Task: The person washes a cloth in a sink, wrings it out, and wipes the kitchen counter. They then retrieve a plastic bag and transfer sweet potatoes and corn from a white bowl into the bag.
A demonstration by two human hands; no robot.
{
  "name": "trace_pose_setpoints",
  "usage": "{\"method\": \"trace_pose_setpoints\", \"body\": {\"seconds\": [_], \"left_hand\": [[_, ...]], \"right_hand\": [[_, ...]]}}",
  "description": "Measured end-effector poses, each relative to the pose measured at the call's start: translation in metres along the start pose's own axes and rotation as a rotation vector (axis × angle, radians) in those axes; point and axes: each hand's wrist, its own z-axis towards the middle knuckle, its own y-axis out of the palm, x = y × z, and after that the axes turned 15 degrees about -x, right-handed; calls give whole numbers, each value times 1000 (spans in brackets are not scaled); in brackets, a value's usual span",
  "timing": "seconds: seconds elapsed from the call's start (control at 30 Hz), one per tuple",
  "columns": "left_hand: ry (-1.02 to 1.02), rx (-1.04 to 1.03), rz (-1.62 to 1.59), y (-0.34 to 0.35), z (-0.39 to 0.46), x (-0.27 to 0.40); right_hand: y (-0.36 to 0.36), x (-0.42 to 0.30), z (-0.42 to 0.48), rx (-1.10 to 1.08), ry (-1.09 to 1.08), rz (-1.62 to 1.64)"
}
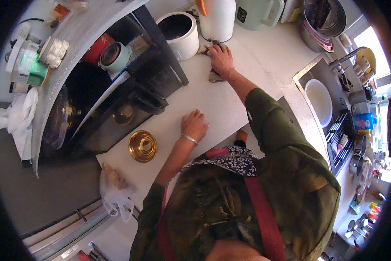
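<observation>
My right hand (221,60) presses on a crumpled grey-brown cloth (215,75) on the white countertop (228,104). Part of the cloth shows past my fingertips, beside a white round pot (189,44) with a dark inside and a white jug (217,23) with an orange part. Nearer to me, my left hand (194,125), with a bangle at the wrist, rests on the countertop, fingers slightly spread and holding nothing. To its left stands a shiny gold-coloured metal bowl (143,146). A clear plastic bag (115,192) with something brownish inside lies at the counter's left corner.
A dark shelf unit (149,75) holding a light green bowl (115,58) stands at left. The light green pitcher (257,14) is at the back. On the right, a sink holds a white basin (318,102), beside a chopsticks rack and metal pots (324,19).
</observation>
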Motion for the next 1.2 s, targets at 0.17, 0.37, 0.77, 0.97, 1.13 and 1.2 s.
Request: {"method": "trace_pose_setpoints", "body": {"seconds": [0.17, 0.37, 0.77, 0.97, 1.13, 1.2], "left_hand": [[-30, -81, -71, -11, 3, 4], [-70, -40, -160, -4, 2, 0], [-148, -43, -212, -2, 8, 5], [-149, -54, -447, -49, 43, 19], [-21, 408, -651, -89, 116, 23], [-67, 563, -731, -95, 157, 11]], "right_hand": [[5, 20, -3, 70, -36, -12], [-20, 99, -12, 3, 73, -15], [-94, 259, -52, 78, 546, 7], [-72, 102, -74, 75, -235, 208], [-47, 10, -151, -162, -495, 109], [-54, 15, -148, -258, -446, 159]]}}
